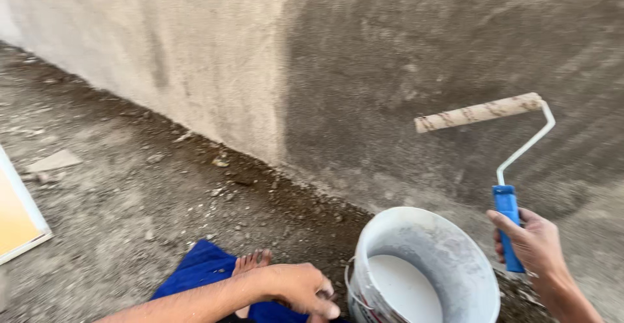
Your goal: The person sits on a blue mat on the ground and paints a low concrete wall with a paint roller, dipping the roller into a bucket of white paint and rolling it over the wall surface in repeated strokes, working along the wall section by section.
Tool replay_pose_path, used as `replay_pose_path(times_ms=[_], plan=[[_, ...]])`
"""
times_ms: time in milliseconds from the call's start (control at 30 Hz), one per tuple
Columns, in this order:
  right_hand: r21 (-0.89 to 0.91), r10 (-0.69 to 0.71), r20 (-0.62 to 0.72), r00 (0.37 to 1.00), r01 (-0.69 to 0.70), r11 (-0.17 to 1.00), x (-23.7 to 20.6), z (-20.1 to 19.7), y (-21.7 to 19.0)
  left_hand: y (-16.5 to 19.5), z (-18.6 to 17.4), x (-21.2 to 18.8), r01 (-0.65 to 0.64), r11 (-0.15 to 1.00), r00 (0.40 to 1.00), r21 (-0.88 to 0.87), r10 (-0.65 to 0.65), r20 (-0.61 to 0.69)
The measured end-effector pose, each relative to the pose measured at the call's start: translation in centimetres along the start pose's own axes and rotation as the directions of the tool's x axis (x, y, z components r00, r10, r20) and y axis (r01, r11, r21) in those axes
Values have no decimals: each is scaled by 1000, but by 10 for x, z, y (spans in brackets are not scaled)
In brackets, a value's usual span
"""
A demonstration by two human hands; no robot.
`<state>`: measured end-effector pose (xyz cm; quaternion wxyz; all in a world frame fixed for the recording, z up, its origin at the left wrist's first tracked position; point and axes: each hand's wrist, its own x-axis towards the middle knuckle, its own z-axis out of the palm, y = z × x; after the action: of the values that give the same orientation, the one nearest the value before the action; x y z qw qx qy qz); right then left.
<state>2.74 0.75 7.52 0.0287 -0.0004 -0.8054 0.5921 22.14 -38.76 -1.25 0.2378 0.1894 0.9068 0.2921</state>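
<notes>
- The left hand sits low and near, palm down, fingers curled downward, its forearm running in bare from the lower left.
- The right hand is raised at the right, fingers wrapped in a closed grip, thumb pointing left, wrist bent upward from the near right corner.
- A bare foot shows just beyond the left forearm, toes pointing away.

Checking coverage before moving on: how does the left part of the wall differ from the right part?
The left part of the wall looks pale, dry grey-beige; the right part of the wall is darker and looks wet. The roller, held by the right hand, is raised before the right part, not the left. Both share the same rough plaster texture.
</notes>
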Motion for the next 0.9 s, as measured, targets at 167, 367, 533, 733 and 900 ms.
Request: replay_pose_path(times_ms=[167, 367, 533, 733, 900], plan=[[-56, -18, 2, 1000, 18, 998, 19, 10, 8, -29, 6, -22, 112, 951, 958, 288, -180, 222], [-76, -55, 35, 998, 57, 995, 58, 10, 36, -66, 16, -34, 525, 764, 773, 376, -612, 166], [-194, -31, -15, 999, 27, 981, 81, 20, 46, -116, 59, -10, 745, 648, 624, -158, -761, -177], [-94, -58, 23, 998, 60, 994, 65, 27, 35, -134, 60, -13, 731, 671, 681, 120, -711, -175], [-128, -66, 13, 998, 67, 989, 55, 29, 15, -36, 55, -16, 815, 530, 355, -235, -777, -519]])
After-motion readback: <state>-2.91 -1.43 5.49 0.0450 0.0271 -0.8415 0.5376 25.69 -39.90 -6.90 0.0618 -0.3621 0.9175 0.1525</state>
